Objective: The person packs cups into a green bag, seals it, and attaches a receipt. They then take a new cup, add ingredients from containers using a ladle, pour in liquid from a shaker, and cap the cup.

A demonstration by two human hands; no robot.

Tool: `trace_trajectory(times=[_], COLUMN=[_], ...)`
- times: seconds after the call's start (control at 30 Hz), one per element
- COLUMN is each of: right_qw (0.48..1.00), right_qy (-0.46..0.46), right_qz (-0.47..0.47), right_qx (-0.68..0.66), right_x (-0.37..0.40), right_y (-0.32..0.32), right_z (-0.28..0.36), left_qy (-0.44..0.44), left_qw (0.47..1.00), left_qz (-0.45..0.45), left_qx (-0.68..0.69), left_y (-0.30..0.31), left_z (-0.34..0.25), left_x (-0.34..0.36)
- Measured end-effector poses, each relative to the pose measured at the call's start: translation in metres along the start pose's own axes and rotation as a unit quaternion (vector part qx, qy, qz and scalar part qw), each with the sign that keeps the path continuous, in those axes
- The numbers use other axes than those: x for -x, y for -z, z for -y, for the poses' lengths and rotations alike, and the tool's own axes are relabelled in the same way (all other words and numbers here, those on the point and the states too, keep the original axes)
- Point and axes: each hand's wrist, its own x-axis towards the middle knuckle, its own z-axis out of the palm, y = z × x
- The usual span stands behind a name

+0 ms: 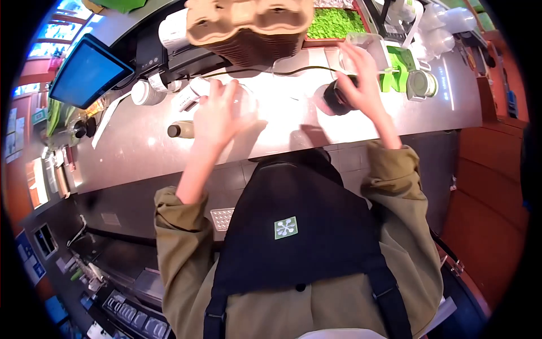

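My left hand (214, 117) curves around the left side of a clear round plastic cup (246, 101), fingers at its far side and thumb at its near side. Just left of that hand, a small olive bottle with a dark cap (182, 130) lies on the steel counter (147, 133). My right hand (364, 87) is open, with its fingers stretched forward and apart. Its thumb overlaps a dark round container (337, 99), whose far side the hand partly hides.
Stacked brown cardboard cup carriers (251, 31) stand at the back, beside a tray of green leaves (336, 24). A cable (259, 70) crosses the counter. A screen (90, 70) and white lids (145, 93) are on the left; a clear tub (370, 48) and green-labelled container (422, 85) are right.
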Motion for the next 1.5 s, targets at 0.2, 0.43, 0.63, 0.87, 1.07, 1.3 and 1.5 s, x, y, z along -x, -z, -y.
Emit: trace_trajectory(times=[0.2,0.43,0.63,0.87,1.07,1.3,1.5], right_qw=[0.972,0.981,0.976,0.964,0.958,0.956,0.953], right_qy=[-0.082,0.049,0.057,0.087,0.048,-0.012,-0.031], right_qz=[0.173,0.145,0.138,0.151,0.157,0.166,0.173], right_qx=[-0.138,-0.116,-0.157,-0.200,-0.234,-0.240,-0.245], right_x=[0.075,0.071,0.066,0.056,0.071,0.076,0.079], right_y=[0.027,0.002,-0.025,-0.030,-0.024,-0.029,-0.035], right_z=[-0.089,-0.105,-0.053,-0.033,-0.050,-0.048,-0.034], left_qy=[-0.073,0.117,0.101,0.110,0.165,0.181,0.400], left_qw=[0.995,0.990,0.989,0.986,0.961,0.904,0.829], left_qz=[-0.067,-0.082,-0.104,-0.127,-0.216,-0.385,-0.356], left_qx=[-0.012,-0.019,0.019,-0.008,-0.048,0.045,0.160], left_y=[-0.005,-0.020,-0.029,-0.038,-0.042,-0.027,-0.089], left_z=[0.012,-0.021,-0.073,-0.079,-0.036,0.036,0.133], left_x=[-0.005,-0.005,0.012,-0.004,-0.038,0.003,0.046])
